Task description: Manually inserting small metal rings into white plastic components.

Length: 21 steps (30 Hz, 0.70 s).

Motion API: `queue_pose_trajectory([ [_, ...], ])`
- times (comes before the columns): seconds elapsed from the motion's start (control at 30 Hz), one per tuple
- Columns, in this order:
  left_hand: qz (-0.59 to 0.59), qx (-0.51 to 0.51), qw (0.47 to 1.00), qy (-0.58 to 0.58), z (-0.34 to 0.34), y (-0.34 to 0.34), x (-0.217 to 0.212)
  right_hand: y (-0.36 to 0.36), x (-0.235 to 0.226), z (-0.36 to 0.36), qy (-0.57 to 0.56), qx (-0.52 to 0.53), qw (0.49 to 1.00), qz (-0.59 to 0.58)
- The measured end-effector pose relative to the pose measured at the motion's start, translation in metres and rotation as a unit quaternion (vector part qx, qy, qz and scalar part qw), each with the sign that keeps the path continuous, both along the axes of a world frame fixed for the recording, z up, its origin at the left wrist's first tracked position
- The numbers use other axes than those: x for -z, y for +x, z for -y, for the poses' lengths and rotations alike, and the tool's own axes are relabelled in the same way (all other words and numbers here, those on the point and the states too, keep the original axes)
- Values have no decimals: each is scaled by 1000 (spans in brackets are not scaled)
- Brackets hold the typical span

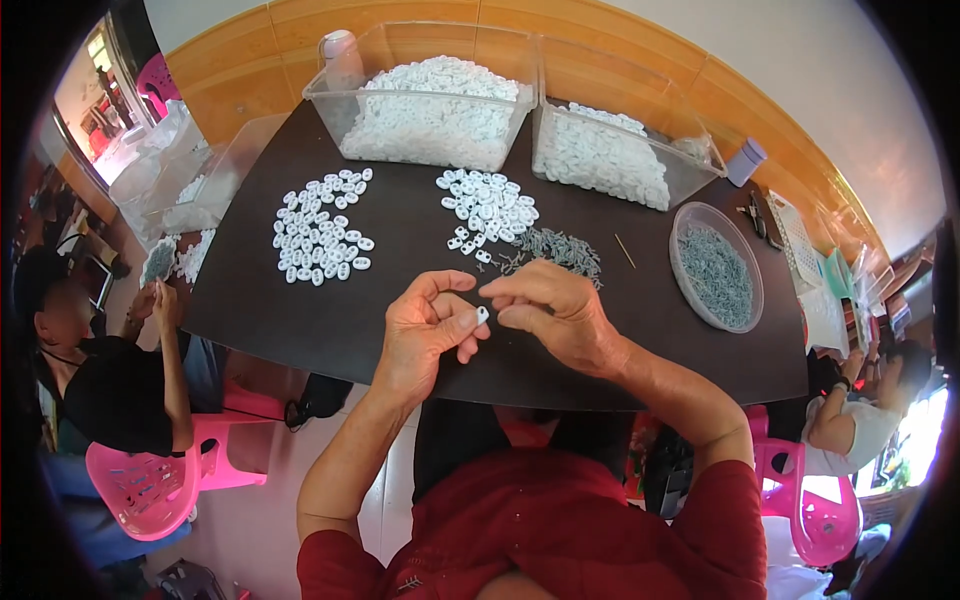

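Note:
Between the thumb and fingers of my left hand (430, 325) is a small white oval plastic piece (482, 314) with dark holes. My right hand (555, 310) is just to its right, thumb and forefinger drawn together; anything between those fingertips is too small to make out. Just beyond my right hand lies a heap of small grey screws (560, 250). Behind it is a pile of white oval pieces (487, 205). Further left, more white oval pieces (320, 230) are spread on the dark table (290, 325).
Two clear plastic bins (430, 150) (600, 180) full of white pieces stand at the back. A round tub (715, 265) of grey screws is at the right, near a thin stick (625, 251) and a purple bottle (746, 162). People sit at left and right by pink chairs (150, 480).

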<state>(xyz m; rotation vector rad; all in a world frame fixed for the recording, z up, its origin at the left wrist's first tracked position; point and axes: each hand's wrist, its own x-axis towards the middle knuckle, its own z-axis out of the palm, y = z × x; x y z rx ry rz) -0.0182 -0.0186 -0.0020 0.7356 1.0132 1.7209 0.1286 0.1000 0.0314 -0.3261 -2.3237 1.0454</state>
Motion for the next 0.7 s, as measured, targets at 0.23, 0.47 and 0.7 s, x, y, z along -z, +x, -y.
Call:
queue_pose_trajectory([
  [0.23, 94, 75, 993, 19, 13, 18, 5, 10, -3, 6, -1, -112, 994, -11],
  [0.47, -191, -39, 980, 40, 25, 36, 23, 20, 3, 13, -27, -106, 991, 74],
  [0.7, -242, -46, 969, 2, 28, 31, 18, 14, 4, 13, -93, -43, 988, 112],
])
